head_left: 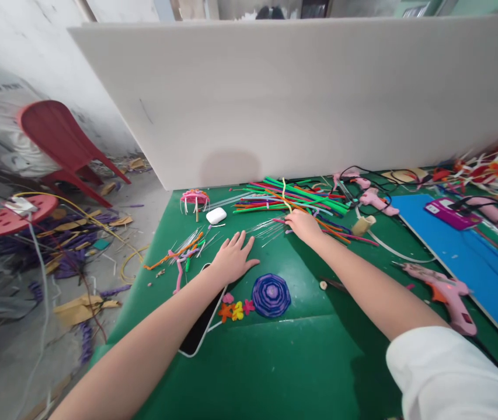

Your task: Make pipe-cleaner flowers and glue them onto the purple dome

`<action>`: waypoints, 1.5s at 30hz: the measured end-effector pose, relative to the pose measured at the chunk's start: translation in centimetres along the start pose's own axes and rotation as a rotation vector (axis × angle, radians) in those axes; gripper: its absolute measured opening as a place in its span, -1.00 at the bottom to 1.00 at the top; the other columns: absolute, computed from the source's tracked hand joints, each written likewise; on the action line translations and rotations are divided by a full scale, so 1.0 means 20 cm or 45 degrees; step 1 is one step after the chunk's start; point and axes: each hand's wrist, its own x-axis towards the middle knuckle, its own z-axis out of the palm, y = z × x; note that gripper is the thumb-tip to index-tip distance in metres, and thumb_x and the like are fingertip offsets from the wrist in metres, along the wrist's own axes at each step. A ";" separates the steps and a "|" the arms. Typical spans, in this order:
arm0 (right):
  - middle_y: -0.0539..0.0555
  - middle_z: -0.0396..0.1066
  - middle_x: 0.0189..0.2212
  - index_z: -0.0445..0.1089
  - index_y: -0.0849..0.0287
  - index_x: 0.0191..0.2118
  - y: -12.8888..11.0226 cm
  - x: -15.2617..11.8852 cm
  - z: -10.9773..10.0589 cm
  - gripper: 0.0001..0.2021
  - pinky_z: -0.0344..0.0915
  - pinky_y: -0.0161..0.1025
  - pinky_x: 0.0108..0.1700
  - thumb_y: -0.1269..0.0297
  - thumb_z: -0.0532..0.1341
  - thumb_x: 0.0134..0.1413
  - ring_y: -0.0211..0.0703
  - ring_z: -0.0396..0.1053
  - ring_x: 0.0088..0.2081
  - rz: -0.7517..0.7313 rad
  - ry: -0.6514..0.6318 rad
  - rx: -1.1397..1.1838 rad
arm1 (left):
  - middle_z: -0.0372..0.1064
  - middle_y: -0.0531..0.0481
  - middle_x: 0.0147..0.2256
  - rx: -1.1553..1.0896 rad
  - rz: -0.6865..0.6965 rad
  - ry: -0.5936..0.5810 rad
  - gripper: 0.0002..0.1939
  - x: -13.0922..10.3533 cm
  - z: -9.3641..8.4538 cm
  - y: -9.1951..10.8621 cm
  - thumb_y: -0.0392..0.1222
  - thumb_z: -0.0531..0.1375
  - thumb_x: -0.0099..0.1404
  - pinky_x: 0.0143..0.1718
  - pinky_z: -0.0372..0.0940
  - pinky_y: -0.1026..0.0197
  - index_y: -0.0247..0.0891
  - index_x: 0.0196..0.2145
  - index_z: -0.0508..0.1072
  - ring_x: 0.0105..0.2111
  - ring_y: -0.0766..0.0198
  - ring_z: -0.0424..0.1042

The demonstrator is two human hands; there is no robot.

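Note:
My left hand (233, 260) lies palm down with its fingers spread, beside the top end of a dark phone (200, 329) and holding nothing. My right hand (303, 226) is closed at the near edge of a pile of colourful pipe cleaners (292, 197); what its fingertips pinch is too small to make out. Thin silvery wires (260, 229) lie between the two hands. Nearer to me are a purple-blue coiled disc (271, 295) and small orange, yellow and pink flowers (237, 311). A white case (216, 216) sits beyond my left hand.
A tall white board (292, 99) stands along the back of the green table (284, 367). On the right are a pink glue gun (445, 291) with a cable, a blue board (463, 268), and a purple power strip (452, 213). A pink fringed piece (195, 197) is back left.

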 end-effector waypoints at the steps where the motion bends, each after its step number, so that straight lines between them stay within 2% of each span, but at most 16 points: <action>1: 0.13 0.41 -0.21 0.45 0.17 -0.23 0.00 0.02 0.00 -0.78 0.21 -0.29 -0.22 0.30 0.06 0.15 -0.13 0.36 -0.20 0.013 -0.020 -0.017 | -0.11 -0.30 0.24 0.001 -0.001 -0.009 -0.31 -0.01 0.00 0.00 0.19 -0.13 0.29 0.14 0.00 -0.05 -0.30 0.23 0.00 0.23 -0.04 -0.09; 5: 0.13 0.41 -0.24 0.43 0.18 -0.29 0.00 0.04 -0.01 -0.81 0.20 -0.29 -0.29 0.31 0.07 0.14 -0.11 0.37 -0.23 0.018 -0.087 -0.082 | -0.06 -0.29 0.23 0.002 -0.034 -0.006 -0.32 -0.03 -0.03 0.00 0.19 -0.12 0.29 0.15 -0.01 -0.06 -0.31 0.22 0.05 0.22 -0.04 -0.06; 11: 0.24 0.41 -0.23 0.36 0.27 -0.20 -0.01 0.02 -0.07 -0.77 0.19 -0.26 -0.28 0.37 -0.02 0.18 -0.03 0.35 -0.17 -0.021 -0.090 -0.140 | 0.02 -0.30 0.20 0.000 -0.128 -0.009 -0.34 -0.04 -0.04 0.00 0.17 -0.10 0.29 0.14 0.00 -0.09 -0.33 0.19 0.11 0.20 -0.08 0.00; 15: 0.14 0.44 -0.23 0.34 0.20 -0.15 0.01 0.00 -0.12 -0.77 0.19 -0.27 -0.29 0.34 -0.01 0.19 -0.09 0.37 -0.19 -0.069 -0.079 -0.091 | -0.03 -0.33 0.21 0.022 -0.197 0.047 -0.33 -0.03 -0.03 0.00 0.17 -0.06 0.28 0.14 -0.01 -0.11 -0.34 0.19 0.11 0.21 -0.11 -0.05; 19: 0.02 0.44 -0.17 0.38 0.10 -0.16 0.03 -0.02 -0.16 -0.80 0.18 -0.33 -0.29 0.32 0.05 0.15 -0.19 0.37 -0.18 -0.156 -0.112 -0.029 | -0.10 -0.31 0.23 -0.045 -0.097 0.115 -0.30 0.02 -0.01 0.04 0.17 -0.09 0.29 0.17 -0.03 -0.04 -0.40 0.20 0.06 0.23 -0.03 -0.10; 22: -0.01 0.47 -0.22 0.43 0.07 -0.23 0.03 -0.03 -0.15 -0.81 0.18 -0.34 -0.31 0.25 0.09 0.13 -0.20 0.38 -0.20 -0.209 -0.151 -0.009 | -0.09 -0.29 0.24 -0.094 0.025 0.138 -0.28 0.08 0.00 0.08 0.19 -0.13 0.29 0.18 -0.05 -0.01 -0.42 0.21 0.05 0.24 0.00 -0.11; 27: 0.03 0.48 -0.26 0.46 0.07 -0.27 0.03 -0.06 -0.14 -0.78 0.18 -0.33 -0.25 0.14 0.11 0.12 -0.17 0.35 -0.16 -0.249 -0.158 -0.012 | -0.11 -0.32 0.24 -0.083 -0.031 0.187 -0.29 0.12 0.03 0.12 0.20 -0.13 0.28 0.17 -0.06 -0.08 -0.39 0.19 0.10 0.24 -0.06 -0.13; 31: 0.06 0.46 -0.21 0.41 0.08 -0.13 0.04 -0.08 -0.15 -0.74 0.17 -0.31 -0.24 0.23 0.02 0.18 -0.16 0.35 -0.15 -0.167 -0.099 -0.017 | -0.07 -0.30 0.23 -0.068 -0.025 0.197 -0.30 0.07 0.03 0.11 0.20 -0.12 0.28 0.17 -0.04 -0.07 -0.40 0.17 0.13 0.24 -0.05 -0.12; 34: 0.05 0.47 -0.24 0.33 0.07 -0.03 0.04 -0.08 -0.16 -0.70 0.16 -0.31 -0.35 0.24 -0.01 0.17 -0.16 0.39 -0.27 -0.046 -0.071 -0.015 | -0.05 -0.28 0.22 -0.068 0.010 0.184 -0.29 0.06 0.03 0.11 0.20 -0.13 0.29 0.18 -0.06 -0.05 -0.42 0.17 0.12 0.24 -0.01 -0.11; 36: 0.03 0.49 -0.33 0.36 0.06 -0.09 0.04 -0.07 -0.17 -0.69 0.13 -0.31 -0.41 0.11 0.02 0.14 -0.14 0.40 -0.34 0.016 -0.082 -0.016 | -0.06 -0.24 0.23 -0.089 0.071 0.190 -0.30 0.06 0.02 0.12 0.19 -0.15 0.30 0.19 -0.08 -0.03 -0.40 0.20 0.07 0.24 0.03 -0.12; 38: 0.02 0.48 -0.44 0.43 0.08 -0.24 0.05 -0.05 -0.18 -0.60 0.12 -0.32 -0.44 -0.04 -0.05 0.14 -0.15 0.40 -0.38 0.089 -0.140 0.013 | -0.06 -0.21 0.23 -0.126 0.136 0.194 -0.32 0.08 0.03 0.13 0.18 -0.17 0.31 0.19 -0.07 -0.01 -0.35 0.22 0.02 0.24 0.07 -0.12; 41: -0.01 0.45 -0.56 0.43 0.12 -0.36 0.06 -0.03 -0.20 -0.44 0.11 -0.36 -0.48 -0.02 -0.23 0.23 -0.26 0.38 -0.51 0.188 -0.245 0.067 | -0.01 -0.21 0.22 -0.162 0.161 0.196 -0.34 0.10 0.03 0.14 0.17 -0.18 0.32 0.18 -0.06 0.00 -0.33 0.22 0.01 0.24 0.09 -0.10; 45: -0.07 0.47 -0.52 0.40 0.11 -0.23 0.06 0.00 -0.19 -0.65 0.12 -0.40 -0.51 0.16 -0.11 0.23 -0.36 0.33 -0.61 0.197 -0.291 0.043 | 0.01 -0.21 0.21 -0.169 0.151 0.203 -0.34 0.10 0.04 0.14 0.16 -0.16 0.32 0.18 -0.07 -0.01 -0.32 0.21 0.03 0.23 0.09 -0.08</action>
